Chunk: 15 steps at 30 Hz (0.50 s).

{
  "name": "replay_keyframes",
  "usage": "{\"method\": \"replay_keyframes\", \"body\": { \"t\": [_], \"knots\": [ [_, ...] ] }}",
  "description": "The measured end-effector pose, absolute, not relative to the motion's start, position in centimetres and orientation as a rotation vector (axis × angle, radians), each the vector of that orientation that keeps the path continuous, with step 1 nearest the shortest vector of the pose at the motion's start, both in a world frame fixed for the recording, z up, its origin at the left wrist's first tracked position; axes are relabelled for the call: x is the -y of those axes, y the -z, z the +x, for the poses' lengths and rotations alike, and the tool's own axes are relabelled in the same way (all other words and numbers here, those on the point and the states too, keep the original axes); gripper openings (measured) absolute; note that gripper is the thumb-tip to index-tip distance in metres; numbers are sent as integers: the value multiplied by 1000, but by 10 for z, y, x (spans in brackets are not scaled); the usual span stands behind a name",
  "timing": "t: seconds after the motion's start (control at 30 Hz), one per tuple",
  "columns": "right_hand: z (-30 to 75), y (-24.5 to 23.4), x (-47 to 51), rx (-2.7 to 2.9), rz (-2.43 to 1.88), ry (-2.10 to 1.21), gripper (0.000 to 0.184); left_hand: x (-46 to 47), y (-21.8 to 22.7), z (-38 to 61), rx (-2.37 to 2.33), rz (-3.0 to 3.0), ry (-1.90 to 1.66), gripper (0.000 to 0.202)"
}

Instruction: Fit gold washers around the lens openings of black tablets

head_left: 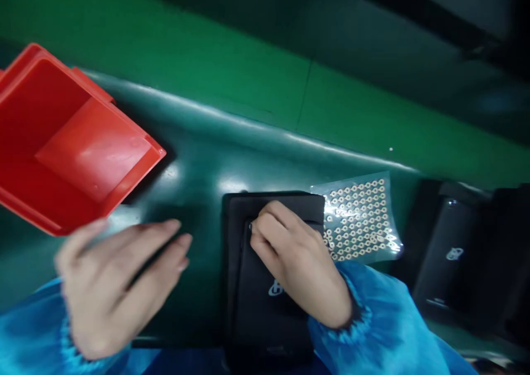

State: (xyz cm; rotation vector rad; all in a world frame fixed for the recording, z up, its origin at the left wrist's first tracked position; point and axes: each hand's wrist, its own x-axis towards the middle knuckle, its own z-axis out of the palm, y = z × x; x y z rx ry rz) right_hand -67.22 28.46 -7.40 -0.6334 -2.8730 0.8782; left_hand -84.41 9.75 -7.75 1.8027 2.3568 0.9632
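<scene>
A flat black device (265,320) with a pale logo lies in front of me on a dark foam-like pad (232,209). My right hand (290,253) is over its upper part, fingers curled into a pinch near the top left corner. Whatever is between those fingertips is too small or hidden to make out. Beside that wrist, a clear sheet (356,217) carries rows of small, pale ring-shaped pieces, partly covered by the hand and sleeve. My left hand (120,275) hovers above the table, blurred, its fingers stretched out and holding nothing, just below the red bin (95,148).
The red bin stands tilted in view at the left edge. More black devices (443,248) with the same logo lie on dark pads at the right. The table's far edge (248,123) runs slantwise, with green floor (232,71) beyond it.
</scene>
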Motion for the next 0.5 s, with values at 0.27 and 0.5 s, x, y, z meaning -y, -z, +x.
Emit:
{"method": "replay_keyframes", "body": {
  "t": [0.27, 0.5],
  "knots": [
    [-652, 90, -282, 2034, -736, -1428, 17, -138, 73, -798, -1981, 1809, -1030, 32],
    [-627, 67, -261, 1568, -736, -2314, 22, -149, 62, -775, -1824, 1733, -1284, 10]
  ]
}}
